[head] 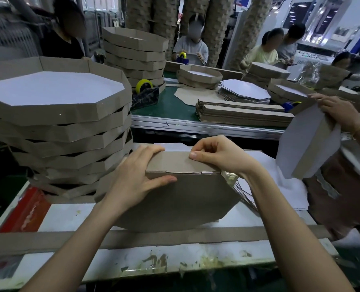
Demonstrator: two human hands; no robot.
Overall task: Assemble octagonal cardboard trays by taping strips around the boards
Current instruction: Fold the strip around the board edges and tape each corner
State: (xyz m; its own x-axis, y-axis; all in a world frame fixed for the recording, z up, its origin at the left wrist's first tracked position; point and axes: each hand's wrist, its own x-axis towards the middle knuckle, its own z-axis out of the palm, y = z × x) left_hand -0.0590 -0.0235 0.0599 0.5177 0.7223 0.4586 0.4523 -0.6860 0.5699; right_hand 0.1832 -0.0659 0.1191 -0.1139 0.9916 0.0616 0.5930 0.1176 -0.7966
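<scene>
Head view showed you holding a brown octagonal board [181,203] tipped up on the worktop [69,216], its lower edge down near the surface and its plain face turned toward you. A cardboard strip [174,162] stood folded along the board's top edge and met it at a notched seam.

Your left hand [137,175] gripped the left end of that edge. Its fingers were curled over the strip's upper rim, and the thumb lay flat across the seam onto the board's face. Your right hand [214,154] sat just beside it to the right, fingers curled, thumb and forefinger pinching the strip's upper rim. Both hands touched the strip, and a short bare stretch of it showed between them.

A second strip [153,237] lay flat across the worktop in front of the board, passing under both your forearms. A stack of finished trays [54,114] stood just left of your left hand, with the top tray's white floor facing up. A pile of white-faced boards [265,163] lay behind the raised board and under your right wrist.

Beyond the worktop ran a green belt [168,106]. It carried a tape dispenser [144,89] with a yellow roll and a bundle of flat strips [242,114]. At the right edge, another person's hand [334,110] held a tray [309,142] on edge, well apart from your hands.
</scene>
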